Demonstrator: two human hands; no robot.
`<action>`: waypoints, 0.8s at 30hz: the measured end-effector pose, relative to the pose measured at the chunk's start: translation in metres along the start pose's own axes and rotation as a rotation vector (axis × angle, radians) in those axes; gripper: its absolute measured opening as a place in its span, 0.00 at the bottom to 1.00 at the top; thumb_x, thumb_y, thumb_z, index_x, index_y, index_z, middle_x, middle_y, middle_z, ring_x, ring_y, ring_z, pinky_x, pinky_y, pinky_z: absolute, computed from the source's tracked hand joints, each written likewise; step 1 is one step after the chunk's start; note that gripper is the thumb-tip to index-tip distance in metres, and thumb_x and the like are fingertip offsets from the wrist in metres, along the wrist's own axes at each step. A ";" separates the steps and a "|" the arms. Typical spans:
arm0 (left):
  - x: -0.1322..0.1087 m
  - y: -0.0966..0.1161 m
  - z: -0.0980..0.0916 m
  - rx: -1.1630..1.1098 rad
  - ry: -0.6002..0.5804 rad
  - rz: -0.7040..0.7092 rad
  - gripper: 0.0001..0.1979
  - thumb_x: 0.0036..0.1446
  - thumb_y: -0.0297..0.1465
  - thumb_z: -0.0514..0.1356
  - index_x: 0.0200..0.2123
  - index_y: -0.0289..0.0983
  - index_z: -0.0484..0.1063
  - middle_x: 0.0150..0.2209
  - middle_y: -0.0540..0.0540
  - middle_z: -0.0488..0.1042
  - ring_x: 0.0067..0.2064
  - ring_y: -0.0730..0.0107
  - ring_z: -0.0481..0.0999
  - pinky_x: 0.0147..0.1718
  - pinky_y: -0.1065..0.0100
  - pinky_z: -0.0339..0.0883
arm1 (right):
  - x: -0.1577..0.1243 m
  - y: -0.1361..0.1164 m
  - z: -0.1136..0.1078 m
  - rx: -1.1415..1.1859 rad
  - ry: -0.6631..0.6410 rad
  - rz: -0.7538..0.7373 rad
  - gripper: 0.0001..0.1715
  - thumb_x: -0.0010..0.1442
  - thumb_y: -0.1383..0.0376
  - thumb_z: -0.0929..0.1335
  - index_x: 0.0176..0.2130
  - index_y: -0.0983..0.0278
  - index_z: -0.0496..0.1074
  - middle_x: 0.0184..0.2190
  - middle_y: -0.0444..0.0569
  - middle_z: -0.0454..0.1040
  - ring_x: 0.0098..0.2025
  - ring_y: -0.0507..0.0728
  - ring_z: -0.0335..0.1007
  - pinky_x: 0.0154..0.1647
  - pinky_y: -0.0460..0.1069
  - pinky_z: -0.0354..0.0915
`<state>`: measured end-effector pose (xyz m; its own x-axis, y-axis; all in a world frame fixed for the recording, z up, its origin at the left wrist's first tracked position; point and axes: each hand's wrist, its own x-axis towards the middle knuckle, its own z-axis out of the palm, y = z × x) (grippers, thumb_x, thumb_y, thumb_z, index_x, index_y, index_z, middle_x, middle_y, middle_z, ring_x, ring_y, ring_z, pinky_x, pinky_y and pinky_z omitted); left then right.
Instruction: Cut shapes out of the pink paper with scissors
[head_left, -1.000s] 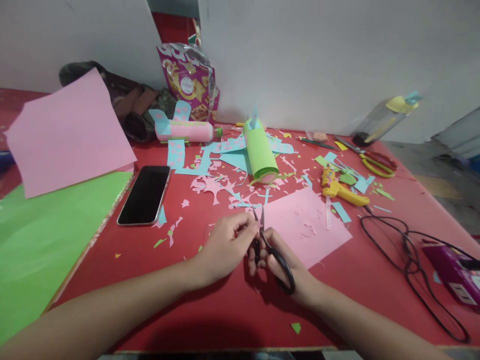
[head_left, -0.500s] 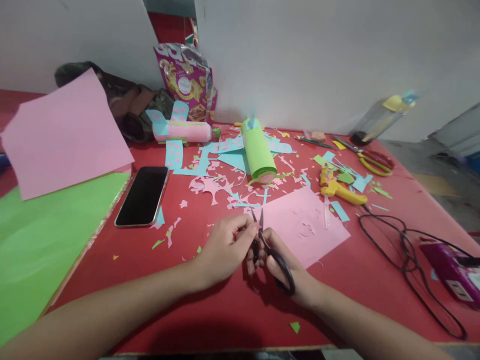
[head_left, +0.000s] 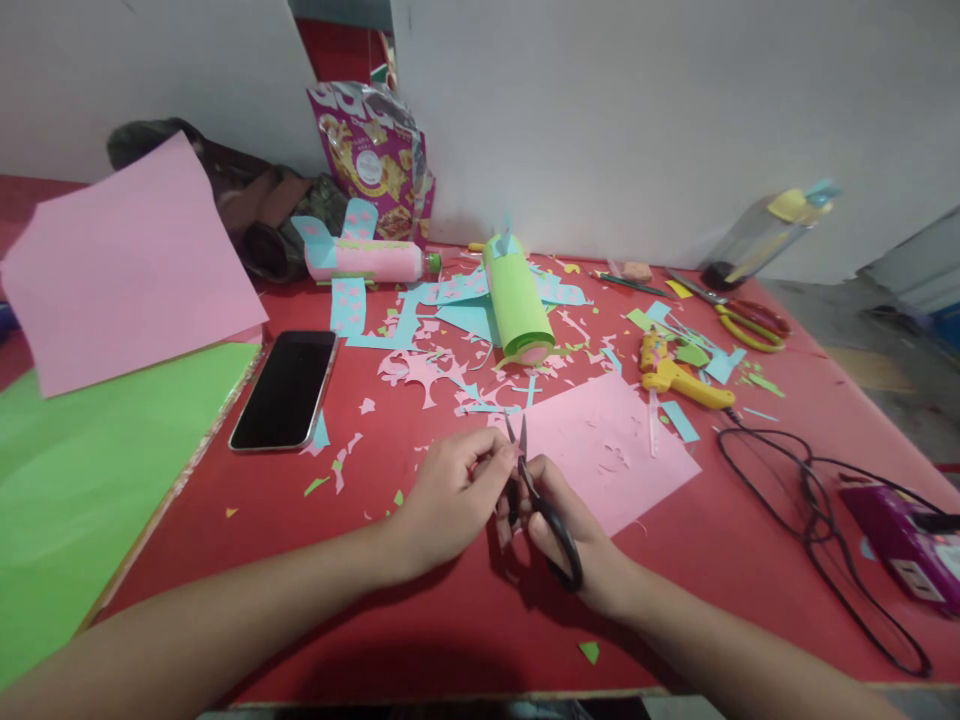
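My right hand (head_left: pixel 574 530) is closed around the black handles of a pair of scissors (head_left: pixel 564 545), whose blades point away from me and stand slightly apart. My left hand (head_left: pixel 461 485) is closed in a pinch by the blades, on a tiny piece of pink paper (head_left: pixel 517 449) that is mostly hidden by the fingers. Under and beyond the right hand lies a pink paper sheet (head_left: pixel 652 470) with several small cut bits on it. Farther off sits a green paper-wrapped tube (head_left: pixel 517 300) with light blue wings.
Paper scraps (head_left: pixel 424 372) litter the middle. A phone (head_left: pixel 285 390), green sheet (head_left: pixel 112 480) and large pink sheet (head_left: pixel 135 270) lie left. A pink-wrapped bottle (head_left: pixel 379 261) rests by a snack bag (head_left: pixel 375 160). At right are a yellow glue gun (head_left: pixel 686 385), its cord, and red-yellow-handled scissors (head_left: pixel 750 325).
The scissors' handles have drawn slightly closer together, and the blades have narrowed a little. My left hand keeps its pinch in nearly the same place.
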<state>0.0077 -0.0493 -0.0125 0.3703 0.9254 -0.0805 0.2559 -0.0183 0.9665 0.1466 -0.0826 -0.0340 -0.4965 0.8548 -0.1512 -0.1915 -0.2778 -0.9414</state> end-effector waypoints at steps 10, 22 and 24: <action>0.000 -0.001 0.000 0.023 0.017 0.018 0.15 0.56 0.30 0.47 0.18 0.36 0.57 0.14 0.55 0.63 0.19 0.79 0.64 0.21 0.77 0.56 | 0.000 0.004 0.002 -0.033 0.031 0.001 0.20 0.52 0.50 0.62 0.31 0.60 0.51 0.25 0.39 0.57 0.21 0.47 0.53 0.23 0.46 0.55; 0.002 -0.001 -0.001 0.041 0.034 0.044 0.14 0.56 0.30 0.47 0.18 0.36 0.58 0.16 0.55 0.62 0.20 0.79 0.61 0.21 0.76 0.55 | 0.001 0.006 0.002 -0.040 0.098 0.037 0.22 0.49 0.49 0.64 0.30 0.60 0.51 0.20 0.37 0.60 0.20 0.48 0.58 0.23 0.47 0.60; 0.004 -0.001 -0.003 0.057 0.030 0.034 0.13 0.55 0.30 0.47 0.19 0.35 0.58 0.17 0.54 0.62 0.22 0.78 0.61 0.22 0.76 0.55 | 0.002 0.007 0.003 0.026 0.091 0.056 0.23 0.49 0.49 0.65 0.30 0.60 0.50 0.18 0.35 0.61 0.17 0.48 0.58 0.19 0.46 0.60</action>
<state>0.0063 -0.0445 -0.0135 0.3528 0.9349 -0.0397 0.2941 -0.0705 0.9532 0.1419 -0.0842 -0.0395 -0.4282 0.8736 -0.2312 -0.1877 -0.3363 -0.9229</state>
